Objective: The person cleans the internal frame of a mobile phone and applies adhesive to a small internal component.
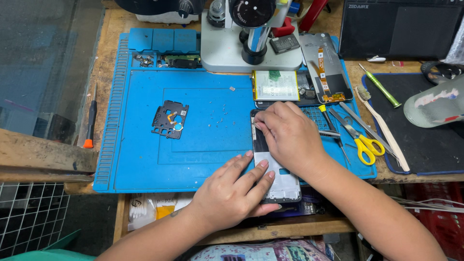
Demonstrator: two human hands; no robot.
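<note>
Head view, opened phone frame [282, 179] lying on blue repair mat [145, 159] at the tabletop's front edge, left hand [232, 191] flat, fingers spread, pressing its lower part, right hand [287, 135] pinching at its top edge, yellow-handled scissors [360, 137] just right, small black bracket [169, 119] well left.

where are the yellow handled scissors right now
In the head view, the yellow-handled scissors lie at the right edge of the blue mat, just right of the right hand and beside the toothbrush.

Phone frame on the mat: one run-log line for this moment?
left hand steadies phone frame lower end | right hand fingers press its top edge | blue mat | scissors right
</note>
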